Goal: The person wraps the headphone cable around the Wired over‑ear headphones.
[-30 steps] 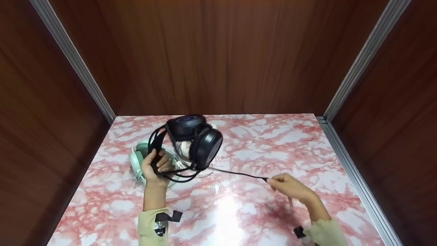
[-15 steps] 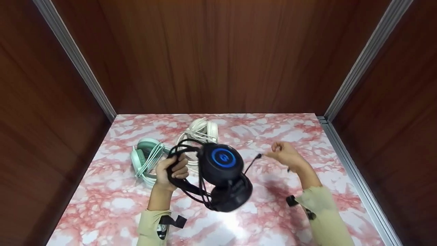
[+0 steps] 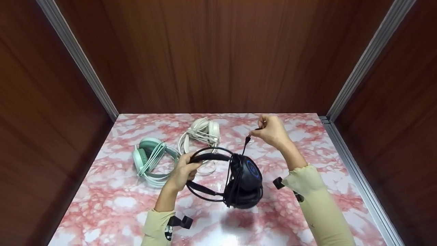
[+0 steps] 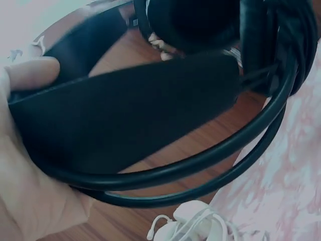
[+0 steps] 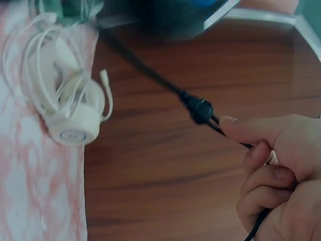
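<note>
Black over-ear headphones (image 3: 251, 177) with a blue ring on one ear cup are held up above the table. My left hand (image 3: 184, 172) grips them by the padded headband (image 4: 130, 110), thumb on one side in the left wrist view. Black cable is wound around the ear cups. At the upper right, my right hand (image 3: 271, 131) pinches the free end of the black cable (image 5: 150, 75), just past a small dark splitter (image 5: 199, 109). The cable runs taut from the ear cups up to those fingers and on through the curled hand in the right wrist view.
Mint-green headphones (image 3: 140, 160) with a wrapped cable lie at the left of the red-and-white marbled table (image 3: 112, 205). White headphones (image 3: 213, 131) with a bundled cable lie behind the black pair. Brown wood panels (image 3: 218, 58) with grey metal corner strips enclose the back and sides.
The black headphones have come down and to the right in my left hand, turning so the ear cups face right. My right hand has moved up and away with the cable end.
</note>
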`<state>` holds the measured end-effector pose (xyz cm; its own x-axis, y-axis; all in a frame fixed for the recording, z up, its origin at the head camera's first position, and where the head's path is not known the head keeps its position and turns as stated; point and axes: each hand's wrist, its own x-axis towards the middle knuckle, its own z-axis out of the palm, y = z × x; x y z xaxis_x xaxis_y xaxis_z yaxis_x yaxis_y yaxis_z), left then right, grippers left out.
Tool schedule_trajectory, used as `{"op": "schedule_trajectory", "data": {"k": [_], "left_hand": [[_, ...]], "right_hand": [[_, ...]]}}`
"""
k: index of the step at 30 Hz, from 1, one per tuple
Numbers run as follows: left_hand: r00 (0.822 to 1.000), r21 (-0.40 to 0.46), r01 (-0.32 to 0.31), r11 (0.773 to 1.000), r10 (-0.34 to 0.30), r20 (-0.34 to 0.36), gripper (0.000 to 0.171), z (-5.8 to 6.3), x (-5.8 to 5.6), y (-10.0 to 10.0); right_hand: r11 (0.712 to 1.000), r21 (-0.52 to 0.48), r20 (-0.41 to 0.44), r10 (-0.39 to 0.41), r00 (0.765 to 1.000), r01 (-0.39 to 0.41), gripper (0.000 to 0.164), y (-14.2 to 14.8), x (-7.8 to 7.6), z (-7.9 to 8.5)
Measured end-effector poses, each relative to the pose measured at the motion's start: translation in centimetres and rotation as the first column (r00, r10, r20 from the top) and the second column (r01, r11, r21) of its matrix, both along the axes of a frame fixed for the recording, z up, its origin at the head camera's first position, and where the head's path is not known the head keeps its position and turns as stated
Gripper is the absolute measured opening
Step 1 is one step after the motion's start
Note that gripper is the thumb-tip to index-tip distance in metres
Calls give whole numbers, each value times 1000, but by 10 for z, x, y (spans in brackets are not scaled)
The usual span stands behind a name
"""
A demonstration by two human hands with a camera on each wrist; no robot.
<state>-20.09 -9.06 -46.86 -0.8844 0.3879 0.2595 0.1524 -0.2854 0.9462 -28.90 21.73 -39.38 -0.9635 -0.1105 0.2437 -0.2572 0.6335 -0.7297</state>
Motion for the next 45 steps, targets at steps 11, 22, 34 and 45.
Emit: {"op": "schedule_trajectory", "data": {"k": [11, 22, 34, 45], "left_hand": [[874, -458, -484, 746, 380, -304, 16, -14, -3, 21], [631, -406, -762, 504, 718, -293, 13, -28, -2, 44], [517, -229, -850, 475, 836, -183, 12, -33, 4, 64], [504, -48, -863, 503, 864, 3, 16, -27, 6, 52]], "right_hand": [[816, -559, 268, 349, 898, -150, 19, -15, 29, 15], [828, -512, 207, 376, 903, -227, 17, -28, 88, 17], [898, -436, 162, 142, 977, -58, 19, -45, 156, -46], [893, -447, -88, -91, 992, 42, 1, -62, 179, -76]]}}
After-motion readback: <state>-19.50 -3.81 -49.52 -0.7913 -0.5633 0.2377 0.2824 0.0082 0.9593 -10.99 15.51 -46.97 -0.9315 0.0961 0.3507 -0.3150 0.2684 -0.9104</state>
